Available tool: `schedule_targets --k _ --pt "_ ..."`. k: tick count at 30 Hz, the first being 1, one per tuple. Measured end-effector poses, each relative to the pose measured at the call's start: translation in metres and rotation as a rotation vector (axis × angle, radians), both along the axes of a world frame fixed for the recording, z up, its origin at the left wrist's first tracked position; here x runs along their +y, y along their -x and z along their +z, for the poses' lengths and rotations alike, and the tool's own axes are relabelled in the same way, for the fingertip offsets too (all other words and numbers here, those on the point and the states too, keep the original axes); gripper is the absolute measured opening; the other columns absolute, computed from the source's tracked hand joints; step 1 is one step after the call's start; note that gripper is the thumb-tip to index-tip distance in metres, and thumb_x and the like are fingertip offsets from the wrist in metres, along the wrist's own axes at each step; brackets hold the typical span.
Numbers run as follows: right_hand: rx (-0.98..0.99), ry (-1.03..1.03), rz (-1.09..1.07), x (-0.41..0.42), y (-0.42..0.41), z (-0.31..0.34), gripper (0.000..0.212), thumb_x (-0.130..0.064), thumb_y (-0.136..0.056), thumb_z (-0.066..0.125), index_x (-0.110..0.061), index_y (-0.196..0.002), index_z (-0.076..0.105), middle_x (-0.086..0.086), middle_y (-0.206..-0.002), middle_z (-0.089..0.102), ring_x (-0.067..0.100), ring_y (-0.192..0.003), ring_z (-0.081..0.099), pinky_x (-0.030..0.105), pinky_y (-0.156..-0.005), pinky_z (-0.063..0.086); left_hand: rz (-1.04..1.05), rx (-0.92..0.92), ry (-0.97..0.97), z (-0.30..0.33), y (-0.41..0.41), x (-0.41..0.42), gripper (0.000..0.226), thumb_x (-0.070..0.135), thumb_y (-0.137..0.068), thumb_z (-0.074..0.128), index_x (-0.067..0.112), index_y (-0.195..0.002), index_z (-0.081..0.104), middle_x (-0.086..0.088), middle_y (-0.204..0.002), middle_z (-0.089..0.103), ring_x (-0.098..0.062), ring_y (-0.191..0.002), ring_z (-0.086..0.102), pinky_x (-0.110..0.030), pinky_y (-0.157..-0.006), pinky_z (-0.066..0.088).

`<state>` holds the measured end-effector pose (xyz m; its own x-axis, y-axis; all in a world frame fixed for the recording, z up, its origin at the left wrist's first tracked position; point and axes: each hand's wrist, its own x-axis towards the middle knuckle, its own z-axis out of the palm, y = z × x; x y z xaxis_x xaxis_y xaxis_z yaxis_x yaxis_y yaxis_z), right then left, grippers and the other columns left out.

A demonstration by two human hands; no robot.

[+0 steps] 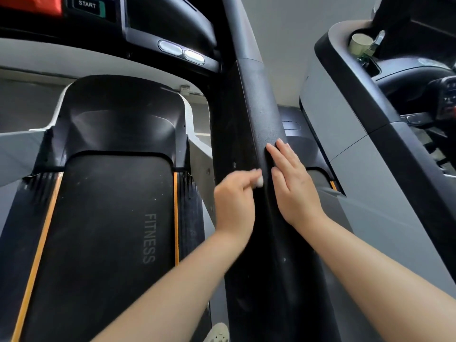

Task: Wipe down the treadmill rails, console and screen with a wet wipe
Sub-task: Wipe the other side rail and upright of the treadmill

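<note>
Left hand point(234, 203), frame centre: pinches small balled wet wipe point(259, 181) against black rail point(261, 114). Right hand point(293, 183): flat, fingers straight, resting on rail just beside. Console point(93, 8) upper left, unwiped. Risk: tiny wad slips from fingertips, or dries out and smears

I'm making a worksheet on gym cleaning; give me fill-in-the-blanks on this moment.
1. The left hand pinches a small white ____ against the black rail.
2. The right hand lies ____ on the rail.
3. The belt reads ____.

Missing: wipe; flat; FITNESS
</note>
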<state>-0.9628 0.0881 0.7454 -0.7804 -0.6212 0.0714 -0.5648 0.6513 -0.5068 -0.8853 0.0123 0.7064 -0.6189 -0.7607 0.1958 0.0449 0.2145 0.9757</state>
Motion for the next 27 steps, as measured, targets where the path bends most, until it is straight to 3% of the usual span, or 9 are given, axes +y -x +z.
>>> schedule_targets --k 2,5,10,13,18,21,27 --pt "-0.005 0.014 0.003 0.000 0.001 -0.001 0.052 -0.024 -0.093 0.028 -0.025 -0.144 0.039 -0.009 -0.154 0.025 0.004 -0.144 0.015 0.007 -0.108 0.007 0.003 -0.020 -0.005 0.008 0.027 -0.025 0.021 -0.003 -0.080 0.056 0.003 -0.087 0.075 -0.003 -0.082 0.070 0.002 -0.074 0.057 -0.002 -0.078 0.041" --pt "-0.014 0.016 0.001 0.001 0.001 -0.003 0.049 -0.020 -0.096 0.030 -0.025 -0.144 0.039 -0.008 -0.155 0.025 0.003 -0.143 0.014 -0.001 -0.102 0.003 0.010 -0.035 0.031 0.006 0.030 -0.031 0.020 -0.005 -0.082 0.059 0.006 -0.090 0.075 0.005 -0.083 0.067 -0.001 -0.080 0.059 -0.009 -0.080 0.046" --pt "-0.025 0.006 0.007 0.002 0.000 -0.003 0.058 -0.027 -0.088 0.023 -0.024 -0.144 0.038 -0.006 -0.156 0.024 0.006 -0.144 0.013 0.005 -0.106 0.004 0.014 0.014 0.088 0.000 -0.020 0.016 0.019 0.000 -0.079 0.058 0.007 -0.083 0.074 0.014 -0.081 0.062 0.011 -0.083 0.057 -0.001 -0.081 0.040" --pt "-0.017 0.005 0.005 0.001 0.000 -0.002 0.058 -0.027 -0.088 0.023 -0.024 -0.144 0.038 -0.006 -0.156 0.024 0.006 -0.144 0.013 0.007 -0.107 0.005 0.033 0.011 0.133 0.008 0.006 -0.005 0.021 -0.002 -0.077 0.055 0.004 -0.081 0.075 0.002 -0.077 0.068 0.001 -0.080 0.058 0.000 -0.079 0.038" --pt "-0.031 0.024 0.012 0.000 0.000 0.000 0.055 -0.024 -0.092 0.025 -0.023 -0.145 0.037 -0.005 -0.156 0.024 0.006 -0.144 0.013 0.015 -0.114 0.007 0.031 -0.062 0.062 0.027 0.079 -0.067 0.020 -0.004 -0.084 0.053 0.001 -0.088 0.073 -0.007 -0.083 0.070 -0.017 -0.084 0.066 -0.024 -0.083 0.051" --pt "-0.038 0.033 0.010 0.000 -0.001 0.002 0.047 -0.013 -0.099 0.030 -0.022 -0.145 0.038 -0.004 -0.156 0.024 0.007 -0.145 0.013 0.021 -0.117 0.008 0.024 -0.097 0.071 0.030 0.093 -0.081 0.022 -0.003 -0.088 0.051 -0.001 -0.092 0.072 -0.003 -0.084 0.067 -0.009 -0.082 0.062 -0.013 -0.080 0.048" --pt "-0.055 0.049 0.004 0.002 0.000 0.001 0.047 -0.016 -0.098 0.030 -0.022 -0.144 0.039 -0.005 -0.155 0.025 0.006 -0.144 0.013 0.016 -0.113 0.008 0.022 -0.074 0.222 0.008 0.058 -0.049 0.022 -0.005 -0.084 0.054 0.004 -0.089 0.073 -0.007 -0.088 0.071 -0.015 -0.086 0.065 -0.014 -0.080 0.046"
